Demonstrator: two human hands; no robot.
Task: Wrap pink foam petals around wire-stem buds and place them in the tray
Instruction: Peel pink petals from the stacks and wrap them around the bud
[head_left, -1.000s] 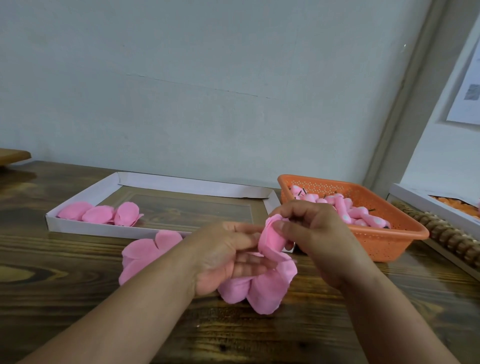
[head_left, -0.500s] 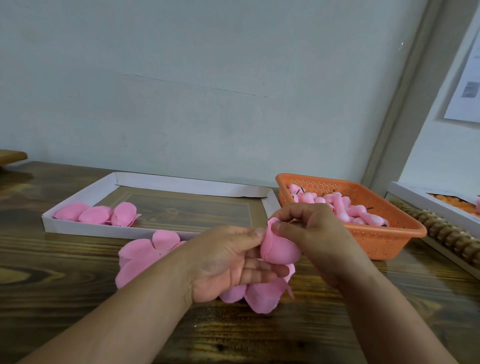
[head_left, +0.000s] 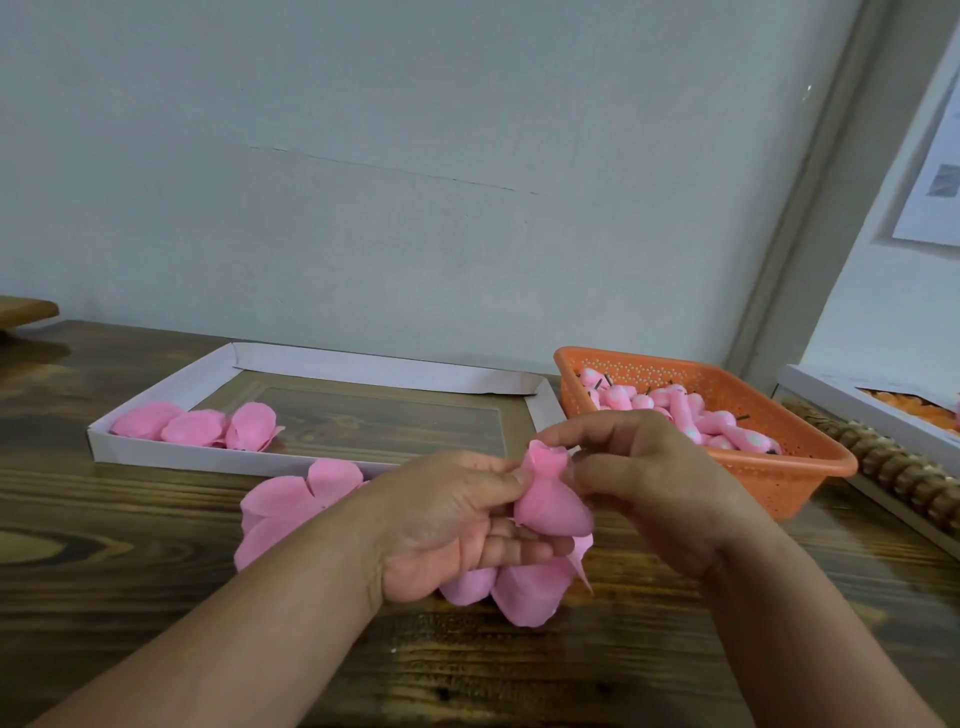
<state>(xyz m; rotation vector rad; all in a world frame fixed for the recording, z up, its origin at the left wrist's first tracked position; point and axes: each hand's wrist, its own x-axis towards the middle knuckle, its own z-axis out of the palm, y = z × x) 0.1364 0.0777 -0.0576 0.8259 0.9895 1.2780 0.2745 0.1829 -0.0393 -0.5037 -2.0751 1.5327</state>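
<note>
Since a moment ago you have been rolling the petal tighter: it is now forming a closed cone around the bud instead of standing open. Your left hand is cradling the wrapped bud, thumb pinching its neck, while your right hand is pinching the top. Loose petals are hanging beneath your left hand over the worktop, with more petals lying behind your wrist. Three finished buds are sitting in the white tray's left end. Toward the right edge, an orange basket is holding unwrapped buds.
</note>
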